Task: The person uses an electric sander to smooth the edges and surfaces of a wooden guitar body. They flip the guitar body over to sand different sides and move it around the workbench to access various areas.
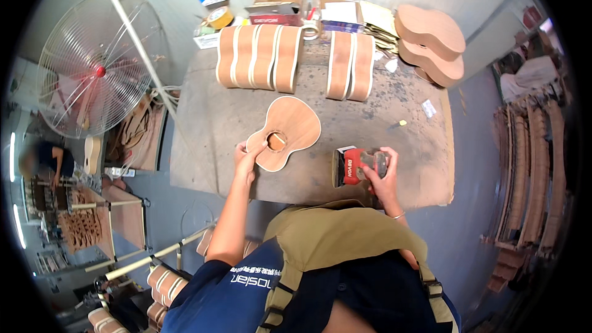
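Note:
A small wooden ukulele body (296,120) with pale edging and a round sound hole lies tilted over the middle of the worktable (197,148). My left hand (246,159) grips its narrower end, the thumb on the top face beside the sound hole and the other fingers mostly hidden at the rim. To the right, my right hand (385,180) is wrapped round a red and black power sander (354,166). The sander is turned on its side, its flat pad facing left toward the ukulele body, with a gap between them.
Several ukulele bodies (256,58) stand on edge at the back, with two more (350,65) to their right. Stacked guitar-shaped bodies (431,40) occupy the far right corner. Boxes (274,12) line the wall. A large fan (100,71) stands left; a yellow-ended tool (399,124) lies right.

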`<state>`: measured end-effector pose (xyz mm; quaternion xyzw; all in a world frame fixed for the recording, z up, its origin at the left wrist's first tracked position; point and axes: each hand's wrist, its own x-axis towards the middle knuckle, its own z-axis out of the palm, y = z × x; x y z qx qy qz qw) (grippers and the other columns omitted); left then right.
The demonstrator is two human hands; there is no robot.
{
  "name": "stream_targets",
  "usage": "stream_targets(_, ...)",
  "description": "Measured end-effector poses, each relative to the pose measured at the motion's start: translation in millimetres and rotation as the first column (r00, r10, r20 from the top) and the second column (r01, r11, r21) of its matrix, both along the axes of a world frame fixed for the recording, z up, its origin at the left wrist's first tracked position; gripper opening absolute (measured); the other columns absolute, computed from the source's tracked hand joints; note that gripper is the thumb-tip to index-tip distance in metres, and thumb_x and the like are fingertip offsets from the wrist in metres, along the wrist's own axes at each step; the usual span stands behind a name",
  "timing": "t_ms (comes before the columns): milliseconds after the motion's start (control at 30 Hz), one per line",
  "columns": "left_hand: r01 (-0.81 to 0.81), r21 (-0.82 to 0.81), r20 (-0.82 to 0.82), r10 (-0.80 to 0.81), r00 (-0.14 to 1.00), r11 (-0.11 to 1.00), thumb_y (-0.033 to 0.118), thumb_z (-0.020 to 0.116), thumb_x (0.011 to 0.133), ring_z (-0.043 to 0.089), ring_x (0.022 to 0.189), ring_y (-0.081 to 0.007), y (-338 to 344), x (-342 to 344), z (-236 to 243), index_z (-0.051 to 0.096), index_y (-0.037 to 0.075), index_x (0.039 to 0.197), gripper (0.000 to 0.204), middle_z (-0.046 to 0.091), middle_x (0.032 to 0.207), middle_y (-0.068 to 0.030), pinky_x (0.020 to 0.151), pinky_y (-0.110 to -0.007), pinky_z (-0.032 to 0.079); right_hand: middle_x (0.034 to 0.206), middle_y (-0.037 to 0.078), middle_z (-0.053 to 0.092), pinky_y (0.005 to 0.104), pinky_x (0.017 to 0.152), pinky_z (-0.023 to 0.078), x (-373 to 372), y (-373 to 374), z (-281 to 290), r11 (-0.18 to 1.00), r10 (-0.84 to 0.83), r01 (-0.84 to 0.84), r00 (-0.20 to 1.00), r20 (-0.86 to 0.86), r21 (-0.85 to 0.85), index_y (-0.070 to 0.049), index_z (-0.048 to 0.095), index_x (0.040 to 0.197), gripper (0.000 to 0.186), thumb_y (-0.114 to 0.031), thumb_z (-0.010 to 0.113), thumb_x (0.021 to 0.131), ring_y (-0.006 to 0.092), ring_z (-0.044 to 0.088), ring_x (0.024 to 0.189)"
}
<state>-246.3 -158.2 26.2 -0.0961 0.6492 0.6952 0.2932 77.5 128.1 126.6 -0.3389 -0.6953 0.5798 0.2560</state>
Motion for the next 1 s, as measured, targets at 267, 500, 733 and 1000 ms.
stream_targets(267, 0.214, -0.827, -0.497, -0.853, 0.156, 0.521, 0.003, 0.093, 0.067, 0.062, 0.120, -0.0373, 2.6, 37.9, 126.1, 0.059, 0.006, 0.144, 0.084, 0.063, 0.122, -0.0149, 0.106, -0.046, 0.050, 0.109, 0.005, 0.070, 0.0291, 0.044, 0.045, 70.0, 8.7, 4.2, 0.466, -0.423, -0.227, 0.792, -0.440, -0.855, -0.018, 0.057, 0.146, 0.044, -0.035, 0.059, 0.106, 0.0171, 0.064, 0.070)
stream_targets(500, 0.190, -0.773, -0.633, -0.756, -0.167, 0.606, 0.019, 0.092, 0.072, 0.059, 0.122, -0.0404, 85.0, 87.9, 136.4, 0.058, 0.003, 0.147, 0.083, 0.062, 0.125, -0.0171, 0.107, -0.052, 0.046, 0.111, 0.008, 0.071, 0.0369, 0.077, 0.063, 77.3, -1.5, 42.0, 0.594, -0.606, 0.169, 0.737, -0.299, -0.787, -0.009, 0.065, 0.135, 0.042, -0.039, 0.055, 0.106, 0.0213, 0.073, 0.093)
stream_targets(733, 0.477, -0.665, -0.655, -0.755, -0.003, 0.575, 0.023, 0.100, 0.066, 0.071, 0.107, -0.0402, 126.1, 109.1, 182.1, 0.068, 0.003, 0.131, 0.074, 0.073, 0.115, -0.0168, 0.095, -0.048, 0.057, 0.129, 0.008, 0.058, 0.0306, 0.078, 0.063, 138.3, 25.9, 72.8, 0.895, -0.256, 0.060, 0.881, -0.398, -0.442, -0.017, 0.043, 0.152, 0.061, -0.016, 0.065, 0.096, 0.0182, 0.067, 0.107)
stream_targets(1000, 0.672, -0.424, -0.707, -0.686, 0.173, 0.607, 0.030, 0.105, 0.063, 0.077, 0.110, -0.0271, 135.6, 150.9, 172.6, 0.075, 0.006, 0.130, 0.077, 0.080, 0.120, -0.0106, 0.100, -0.040, 0.059, 0.120, 0.008, 0.069, 0.0393, 0.091, 0.058, 126.6, 57.9, 166.2, 0.820, 0.069, -0.089, 0.996, 0.056, 0.565, -0.009, 0.068, 0.133, 0.062, -0.013, 0.087, 0.074, 0.0256, 0.072, 0.102)
